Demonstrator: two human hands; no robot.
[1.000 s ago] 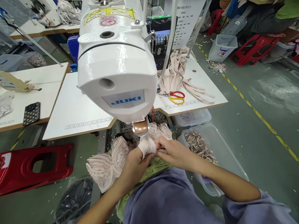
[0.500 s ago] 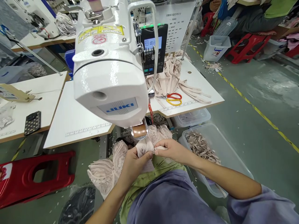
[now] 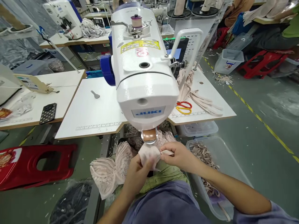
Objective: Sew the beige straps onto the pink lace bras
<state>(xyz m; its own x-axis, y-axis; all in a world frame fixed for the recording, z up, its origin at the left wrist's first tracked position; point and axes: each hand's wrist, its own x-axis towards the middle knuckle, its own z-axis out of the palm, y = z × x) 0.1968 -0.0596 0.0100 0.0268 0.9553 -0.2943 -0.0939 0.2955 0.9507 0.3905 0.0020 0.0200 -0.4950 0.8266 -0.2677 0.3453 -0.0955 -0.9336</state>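
Observation:
My left hand (image 3: 137, 171) is closed on a pale beige fabric piece (image 3: 147, 153), its thumb lying over the cloth and slightly blurred. Between the thumb and fingers of my right hand (image 3: 178, 157) is a beige strap (image 3: 167, 152), which meets the right edge of that cloth. Both hands are over my lap, just below the front of a white sewing machine (image 3: 146, 90). The machine's head hides its needle area. Lace bras (image 3: 108, 174) in pale pink hang to the left of my left hand, and more lace lies behind the cloth.
Red-and-yellow-handled thread snips (image 3: 184, 107) lie on the white tabletop (image 3: 93, 109) beside a pile of beige straps (image 3: 203, 102). A clear bin (image 3: 230, 161) with strap scraps stands at my right. At left are a red stool (image 3: 56, 149) and a phone (image 3: 48, 113).
My view has swung left and lifted, so the machine sits farther right in it. The cloth has turned a little in my left hand; both hands keep their hold near the same spot.

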